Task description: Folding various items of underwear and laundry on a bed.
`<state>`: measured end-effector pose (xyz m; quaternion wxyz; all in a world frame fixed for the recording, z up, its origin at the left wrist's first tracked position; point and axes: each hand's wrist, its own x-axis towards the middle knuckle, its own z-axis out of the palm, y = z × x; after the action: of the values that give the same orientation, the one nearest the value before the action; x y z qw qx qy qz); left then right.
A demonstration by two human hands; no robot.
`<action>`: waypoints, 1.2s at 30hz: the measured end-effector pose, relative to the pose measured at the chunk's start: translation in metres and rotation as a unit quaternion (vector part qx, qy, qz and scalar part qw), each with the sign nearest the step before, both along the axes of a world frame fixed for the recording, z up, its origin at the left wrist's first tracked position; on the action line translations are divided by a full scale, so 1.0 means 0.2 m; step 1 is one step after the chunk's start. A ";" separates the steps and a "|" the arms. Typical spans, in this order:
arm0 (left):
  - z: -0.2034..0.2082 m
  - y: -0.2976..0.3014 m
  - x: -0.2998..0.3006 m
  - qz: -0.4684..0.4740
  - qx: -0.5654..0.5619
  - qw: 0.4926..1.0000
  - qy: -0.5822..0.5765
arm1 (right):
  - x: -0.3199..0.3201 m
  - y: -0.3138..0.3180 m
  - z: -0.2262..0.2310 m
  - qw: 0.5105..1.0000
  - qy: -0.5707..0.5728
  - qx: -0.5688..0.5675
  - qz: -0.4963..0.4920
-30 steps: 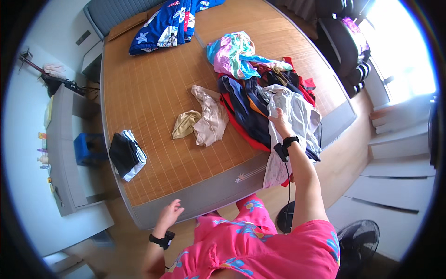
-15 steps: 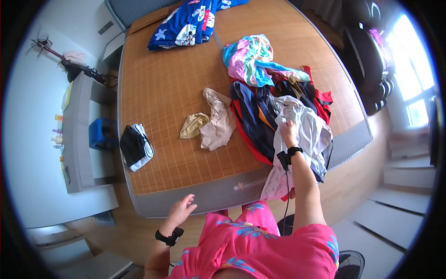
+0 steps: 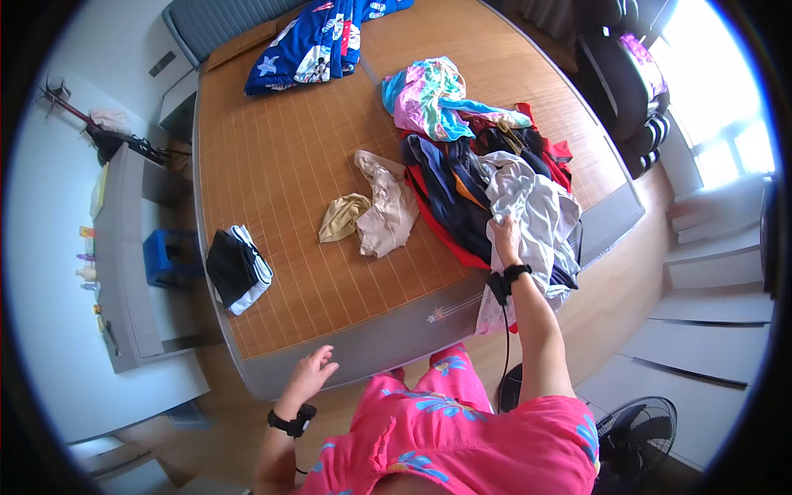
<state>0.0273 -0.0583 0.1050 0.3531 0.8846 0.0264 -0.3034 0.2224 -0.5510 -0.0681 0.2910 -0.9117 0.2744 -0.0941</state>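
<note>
My right hand (image 3: 505, 239) is closed on the left side of a white garment (image 3: 538, 205), which lies crumpled on a heap of clothes at the bed's right front. Under and beside it are dark navy clothes (image 3: 445, 194) and a red garment (image 3: 450, 247). A pastel multicoloured garment (image 3: 429, 95) rests at the heap's far end. My left hand (image 3: 308, 375) hovers over the bed's front edge, holding nothing, fingers loosely apart. Left of the heap lie a beige-pink garment (image 3: 386, 214) and a small tan cloth (image 3: 344, 218). Folded black and white clothes (image 3: 235, 268) sit near the left edge.
The bed carries a brown mat (image 3: 305, 289) with a grey border. A blue patterned quilt (image 3: 309, 49) lies at its far end. Left stand a grey desk (image 3: 124, 272) and a blue stool (image 3: 169, 257). A black fan (image 3: 639, 437) is at lower right, near white drawers (image 3: 693, 359).
The view has shifted slightly. My right hand has moved a little toward me along the white garment's left side. Less pale patterned cloth shows at the front edge.
</note>
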 end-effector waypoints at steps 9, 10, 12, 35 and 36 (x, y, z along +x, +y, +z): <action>0.20 0.28 0.24 -0.060 -0.134 0.981 -0.125 | -0.05 0.62 1.54 0.869 -0.130 0.381 0.288; 0.33 0.27 0.29 -0.080 -0.138 0.972 -0.171 | -0.05 0.75 1.74 0.858 -0.107 0.403 0.299; 0.68 0.24 0.41 -0.110 -0.142 0.941 -0.288 | -0.08 1.00 2.08 0.783 -0.124 0.477 0.380; 2.03 0.47 0.19 0.175 -0.405 0.820 -0.364 | 0.25 1.19 2.53 0.591 -0.164 0.565 0.552; 2.05 0.47 0.18 0.179 -0.396 0.823 -0.367 | 0.26 1.19 2.50 0.587 -0.161 0.581 0.540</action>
<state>0.0636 0.0367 0.5151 0.7050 0.6942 -0.0699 0.1273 0.2740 -0.3124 0.4324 0.7955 -0.4995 -0.3234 0.1145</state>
